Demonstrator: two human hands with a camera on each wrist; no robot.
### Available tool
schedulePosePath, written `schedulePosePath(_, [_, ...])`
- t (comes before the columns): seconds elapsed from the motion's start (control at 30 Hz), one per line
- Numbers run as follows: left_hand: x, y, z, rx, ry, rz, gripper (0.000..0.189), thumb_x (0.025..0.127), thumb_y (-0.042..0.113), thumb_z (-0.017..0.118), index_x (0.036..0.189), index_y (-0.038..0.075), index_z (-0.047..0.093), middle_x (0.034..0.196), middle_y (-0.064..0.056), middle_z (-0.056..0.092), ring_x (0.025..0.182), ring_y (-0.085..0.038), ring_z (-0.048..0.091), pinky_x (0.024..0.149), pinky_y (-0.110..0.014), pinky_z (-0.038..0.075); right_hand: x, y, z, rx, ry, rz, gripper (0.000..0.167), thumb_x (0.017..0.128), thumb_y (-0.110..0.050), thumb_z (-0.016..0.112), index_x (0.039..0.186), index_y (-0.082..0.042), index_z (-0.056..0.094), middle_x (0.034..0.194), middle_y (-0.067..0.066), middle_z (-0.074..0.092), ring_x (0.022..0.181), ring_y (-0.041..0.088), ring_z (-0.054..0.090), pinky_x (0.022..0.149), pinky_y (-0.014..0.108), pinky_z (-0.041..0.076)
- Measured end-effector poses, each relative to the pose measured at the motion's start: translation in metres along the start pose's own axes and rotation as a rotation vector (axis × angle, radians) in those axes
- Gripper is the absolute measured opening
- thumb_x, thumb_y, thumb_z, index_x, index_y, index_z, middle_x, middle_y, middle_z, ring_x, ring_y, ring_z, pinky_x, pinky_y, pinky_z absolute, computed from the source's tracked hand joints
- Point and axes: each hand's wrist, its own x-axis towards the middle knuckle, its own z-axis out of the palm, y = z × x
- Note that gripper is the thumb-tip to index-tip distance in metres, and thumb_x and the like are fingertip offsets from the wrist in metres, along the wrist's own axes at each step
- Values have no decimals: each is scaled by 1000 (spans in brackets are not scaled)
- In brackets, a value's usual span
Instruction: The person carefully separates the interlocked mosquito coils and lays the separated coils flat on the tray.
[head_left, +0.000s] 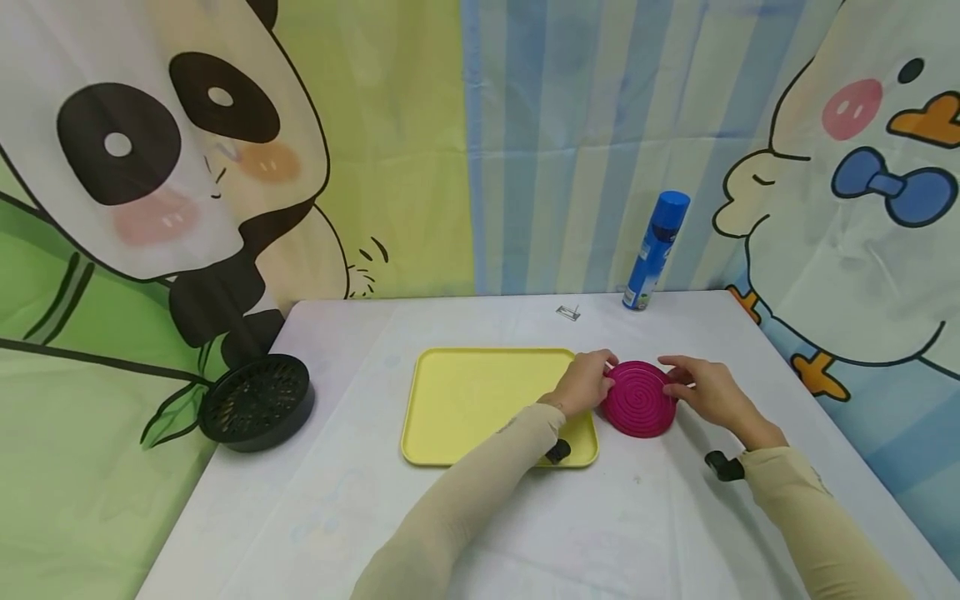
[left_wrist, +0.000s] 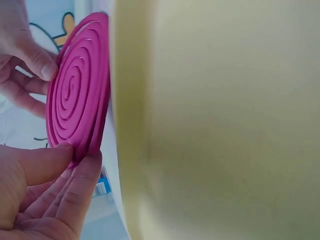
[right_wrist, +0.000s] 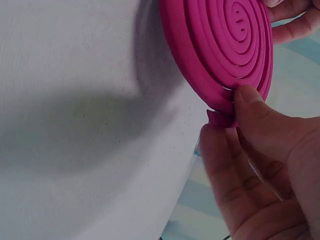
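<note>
A magenta mosquito coil (head_left: 639, 399), flat and wound in a spiral, is held between both hands just off the tray's right end. My left hand (head_left: 585, 383) pinches its left edge, thumb on the face and fingers behind, as the left wrist view shows. On the opposite edge my right hand (head_left: 705, 390) pinches the rim between thumb and fingers. In the right wrist view the coil (right_wrist: 220, 55) casts a shadow on the white cloth, and its layers sit slightly apart near the thumb. Beneath my left forearm lies the yellow tray (head_left: 480, 408).
A round black holder with a perforated top (head_left: 258, 400) sits at the table's left edge. Near the back edge lies a small metal stand (head_left: 567, 312). A blue spray can (head_left: 654, 250) stands at the back right. Printed curtains hang behind the white table (head_left: 360, 350).
</note>
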Motion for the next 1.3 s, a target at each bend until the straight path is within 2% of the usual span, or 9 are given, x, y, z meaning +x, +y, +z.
schedulePosePath(0.17, [0,-1,-9,-159,8,-42,26,94,4,71,119,8,69,99,-3,72,79,-3,61,63,-12,51,0,-1,0,39,37,29,46,92,-8,74,133,5,59,106,23,72,90,34,73,72,39,63])
schedulePosePath(0.37, [-1,-1,-18,-256,19,-59,23,91,2,73,114,7,72,96,-5,74,75,-2,61,63,-12,51,-1,-3,-2,61,48,86,34,94,-12,73,123,2,65,103,18,73,92,31,71,72,36,63])
schedulePosePath(0.67, [-2,2,-25,-368,32,-83,22,92,2,72,114,7,72,97,-4,73,79,-4,62,68,-14,54,-1,-7,-10,120,43,99,30,96,-14,70,121,1,65,103,16,73,91,27,70,72,28,61])
schedulePosePath(0.83, [-1,0,-28,-409,55,-66,22,92,3,73,113,8,73,98,-3,74,81,-5,64,71,-14,55,-2,-9,-15,167,50,106,30,97,-13,69,122,2,64,104,16,72,91,26,69,72,22,59])
schedulePosePath(1.1, [1,-1,-31,-462,103,-41,21,90,2,74,111,7,74,95,-3,74,79,-4,66,72,-15,56,-3,-12,-20,221,71,123,37,99,-25,68,125,0,64,110,19,73,94,27,73,79,27,62])
schedulePosePath(1.3, [1,-1,-34,-528,133,-72,21,91,2,73,111,6,74,96,-6,75,76,-4,65,70,-17,57,-4,-12,-23,260,87,127,41,98,-31,68,125,1,64,109,19,73,93,27,74,78,25,61])
